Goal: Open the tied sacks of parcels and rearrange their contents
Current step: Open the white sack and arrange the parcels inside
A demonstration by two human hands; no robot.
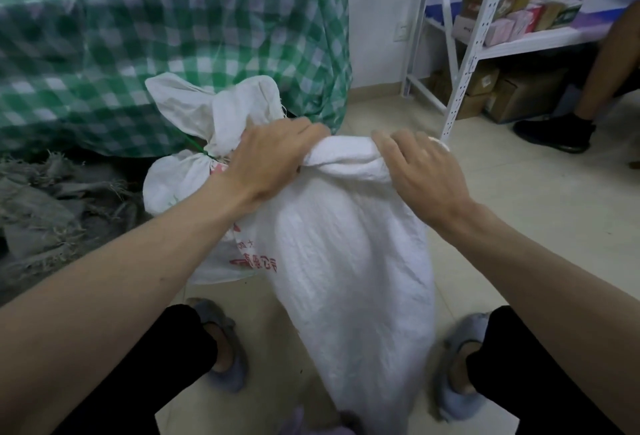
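Observation:
A white woven sack [349, 261] hangs between my feet, its rolled top edge bunched up. My left hand [273, 154] grips the left end of that rolled rim, fingers curled over it. My right hand [419, 168] grips the right end in the same way. Behind it on the floor stands a second white sack [180, 178] with red print, its neck tied with a green cord [197, 149] and its top flaring out above the knot. What is inside either sack is hidden.
A table under a green checked cloth [166, 36] stands behind the sacks. Grey rough sacking [45, 206] lies at the left. A white metal rack [491, 36] with boxes stands at the right, and another person's leg and black shoe [554, 133] beside it. Tiled floor [519, 199] lies at the right.

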